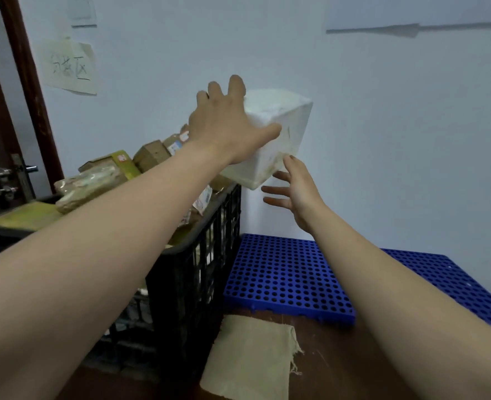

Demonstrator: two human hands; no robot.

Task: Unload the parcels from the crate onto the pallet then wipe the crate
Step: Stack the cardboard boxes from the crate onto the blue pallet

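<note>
Reading the scene from my remote seat, I put the job at its very start. The black crate (198, 269) is my landmark, heaped above its rim with brown and taped parcels (94, 186). The blue pallet (281, 278) lies flat just to the right of the crate, and I see no parcel on it. A tilted white foam box (290, 125) is over the crate's right rim, its low corner close to that rim; I cannot tell whether it rests on the heap or is clear of it. A tan cloth (247, 356) lies on the floor in front of the crate's right corner, untouched. My left hand (224, 131) is splayed wide on the box's near upper face, with the thumb laid across the front and the fingers not wrapped round it. My right hand (296, 192) is spread wide just under the box's low edge, holding nothing. Left to do, in my judgement: every parcel, then the wiping.
</note>
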